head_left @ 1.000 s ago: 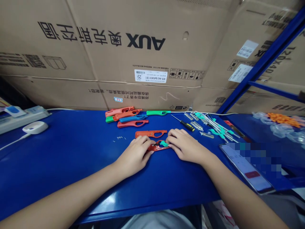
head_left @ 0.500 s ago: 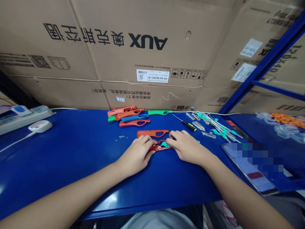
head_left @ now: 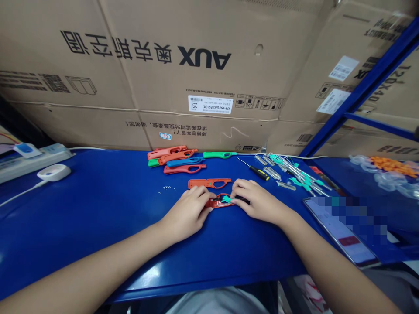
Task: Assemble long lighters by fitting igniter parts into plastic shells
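Observation:
Between my hands, low over the blue table, is an orange-red lighter shell half (head_left: 218, 203), its inside facing up with a teal plastic piece (head_left: 226, 199) and a dark part in it. My left hand (head_left: 192, 208) pinches the shell's left end between thumb and fingers. At its right end my right hand (head_left: 253, 199) has thumb and fingertips closed by the teal piece; the fingers partly cover that end. Just behind lies a matching orange shell half (head_left: 209, 183). Several tiny screws (head_left: 166, 188) are scattered left of it.
At the back are several coloured lighter shells (head_left: 176, 159), a green lighter (head_left: 220, 154), a screwdriver (head_left: 258, 172), clear fuel tanks (head_left: 272, 173) and metal rods with teal ends (head_left: 304, 172). A phone (head_left: 340, 231) lies right, a power strip (head_left: 32, 163) left. A cardboard box (head_left: 147, 87) stands behind.
My right hand has shifted slightly right, and its fingers have drawn back a little, uncovering more of the shell's right side. The left hand stays on the shell.

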{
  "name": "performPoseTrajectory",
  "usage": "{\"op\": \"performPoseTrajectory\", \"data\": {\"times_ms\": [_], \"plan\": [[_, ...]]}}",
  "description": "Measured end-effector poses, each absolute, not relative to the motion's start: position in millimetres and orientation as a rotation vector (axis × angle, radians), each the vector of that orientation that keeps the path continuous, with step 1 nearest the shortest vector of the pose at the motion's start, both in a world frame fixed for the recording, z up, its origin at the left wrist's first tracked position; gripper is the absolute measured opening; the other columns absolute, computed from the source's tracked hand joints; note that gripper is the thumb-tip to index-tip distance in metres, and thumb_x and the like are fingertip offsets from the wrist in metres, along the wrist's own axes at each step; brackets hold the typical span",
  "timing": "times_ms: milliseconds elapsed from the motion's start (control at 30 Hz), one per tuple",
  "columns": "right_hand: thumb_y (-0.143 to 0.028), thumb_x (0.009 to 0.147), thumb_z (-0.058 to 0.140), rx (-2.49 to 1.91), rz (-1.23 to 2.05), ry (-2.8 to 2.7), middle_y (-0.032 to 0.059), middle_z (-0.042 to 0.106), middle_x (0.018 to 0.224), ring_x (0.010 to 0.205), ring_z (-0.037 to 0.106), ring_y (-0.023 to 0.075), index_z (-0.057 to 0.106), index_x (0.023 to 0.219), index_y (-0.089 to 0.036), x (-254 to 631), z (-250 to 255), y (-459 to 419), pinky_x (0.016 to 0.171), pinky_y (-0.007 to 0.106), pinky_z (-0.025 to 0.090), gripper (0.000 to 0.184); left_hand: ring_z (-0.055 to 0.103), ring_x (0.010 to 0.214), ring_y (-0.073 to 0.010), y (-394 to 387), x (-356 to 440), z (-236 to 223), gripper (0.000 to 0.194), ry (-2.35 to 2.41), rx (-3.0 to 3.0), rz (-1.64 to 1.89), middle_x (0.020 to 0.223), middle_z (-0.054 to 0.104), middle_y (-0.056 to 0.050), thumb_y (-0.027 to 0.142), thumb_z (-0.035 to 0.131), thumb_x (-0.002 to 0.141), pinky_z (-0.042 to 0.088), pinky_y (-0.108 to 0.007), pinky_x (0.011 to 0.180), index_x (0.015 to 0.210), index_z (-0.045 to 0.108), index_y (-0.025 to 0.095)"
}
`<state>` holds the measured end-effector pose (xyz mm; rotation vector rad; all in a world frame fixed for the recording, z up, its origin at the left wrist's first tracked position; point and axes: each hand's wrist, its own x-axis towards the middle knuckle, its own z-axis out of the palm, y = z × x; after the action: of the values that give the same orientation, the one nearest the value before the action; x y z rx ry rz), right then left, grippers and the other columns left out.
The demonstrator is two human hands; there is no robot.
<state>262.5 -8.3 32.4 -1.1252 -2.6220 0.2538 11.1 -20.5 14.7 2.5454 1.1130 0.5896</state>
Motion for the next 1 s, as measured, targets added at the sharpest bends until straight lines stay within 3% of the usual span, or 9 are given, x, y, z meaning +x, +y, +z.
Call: {"op": "performPoseTrajectory", "data": {"times_ms": [433,767,1000], "plan": [[-0.019,0.098,0.056,-0.893,0.335,-2.536,0.0063,0.067,0.095,0.091,0.061,0.0191,0.073,0.097,-0.021,260,20,-3,0.085,0.036,0.044,0.017,0.060,0.106,-0.0275,-21,11,15,0.024,1.095,2.528,0.599,0.112,0.064,-0.009,0.013,0.058,0.093,0.051,-0.046,0.093,0.116,0.061,0.020],[-0.019,0.098,0.052,-0.881,0.168,-2.551,0.0066,0.061,0.084,0.080,0.056,0.0188,0.069,0.091,-0.017,253,21,-7,0.074,0.032,0.046,0.019,0.061,0.102,-0.0258,-22,11,18,0.024,1.096,2.499,0.606,0.108,0.063,-0.010,0.012,0.059,0.092,0.052,-0.043,0.093,0.115,0.062,0.017],[-0.018,0.099,0.050,-0.890,0.005,-2.625,0.0073,0.066,0.091,0.084,0.059,0.0190,0.071,0.092,-0.018,252,24,-8,0.075,0.031,0.045,0.022,0.060,0.106,-0.0266,-21,11,17,0.025,1.076,2.472,0.623,0.112,0.063,-0.011,0.012,0.058,0.092,0.051,-0.046,0.096,0.116,0.060,0.017]]}}
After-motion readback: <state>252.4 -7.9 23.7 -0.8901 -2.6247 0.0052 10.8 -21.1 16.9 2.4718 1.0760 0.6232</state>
